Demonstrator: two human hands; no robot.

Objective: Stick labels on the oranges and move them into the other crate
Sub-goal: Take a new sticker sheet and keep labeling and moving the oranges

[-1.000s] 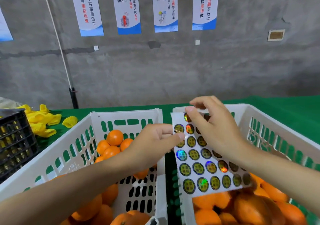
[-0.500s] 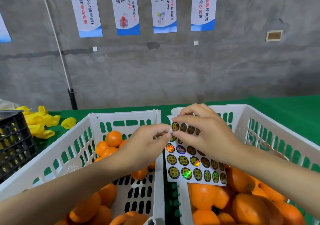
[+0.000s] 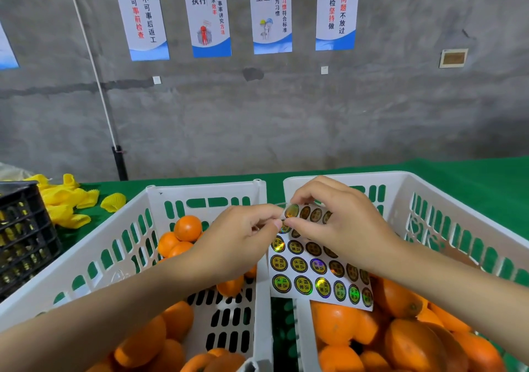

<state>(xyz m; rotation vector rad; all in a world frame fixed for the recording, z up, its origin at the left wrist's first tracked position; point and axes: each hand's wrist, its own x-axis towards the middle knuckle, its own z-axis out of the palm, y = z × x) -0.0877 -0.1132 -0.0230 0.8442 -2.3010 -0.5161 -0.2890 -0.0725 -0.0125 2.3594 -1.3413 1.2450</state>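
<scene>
The right hand's (image 3: 343, 228) grip is clamped on the top edge of the label sheet (image 3: 315, 280). The left hand's (image 3: 237, 245) grip pinches its left edge, just beside. Below both grips, oranges (image 3: 340, 323) lie in 2 white crates (image 3: 429, 188).

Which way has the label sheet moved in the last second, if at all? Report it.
Yes. The label sheet has dropped from the right crate's far rim, and its lower corner swung left toward the left crate.
</scene>
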